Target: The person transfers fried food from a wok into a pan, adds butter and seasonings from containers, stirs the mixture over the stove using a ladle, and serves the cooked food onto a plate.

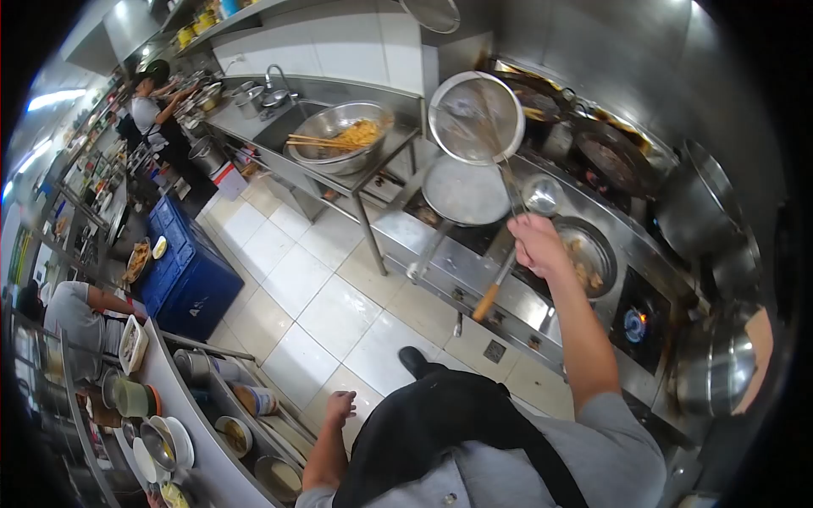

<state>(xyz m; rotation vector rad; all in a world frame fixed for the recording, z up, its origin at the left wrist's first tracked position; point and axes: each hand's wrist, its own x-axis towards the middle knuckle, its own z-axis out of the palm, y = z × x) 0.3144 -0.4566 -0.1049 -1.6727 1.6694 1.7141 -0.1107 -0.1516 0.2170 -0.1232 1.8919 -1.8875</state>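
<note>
My right hand [539, 245] is closed around the long handle of a round mesh strainer [477, 117]. The strainer is tilted up above a pan [464, 193] of pale, cloudy contents. A ladle [542, 195] is beside the strainer's handle. A wooden handle [486, 302] slants out below my hand; whether it belongs to the ladle and whether my fingers touch it, I cannot tell. Right of my hand, a dark frying pan [603, 254] holds browned pieces of food. My left hand [340, 408] hangs low over the floor, fingers loosely bent, holding nothing visible.
A burner flame [635, 324] burns at the right, near large steel pots [716, 368]. Blackened woks [614, 157] stand at the back. A steel bowl [343, 165] holds yellow food and chopsticks. A blue bin [190, 267], a shelf counter [190, 385] and two people are at the left.
</note>
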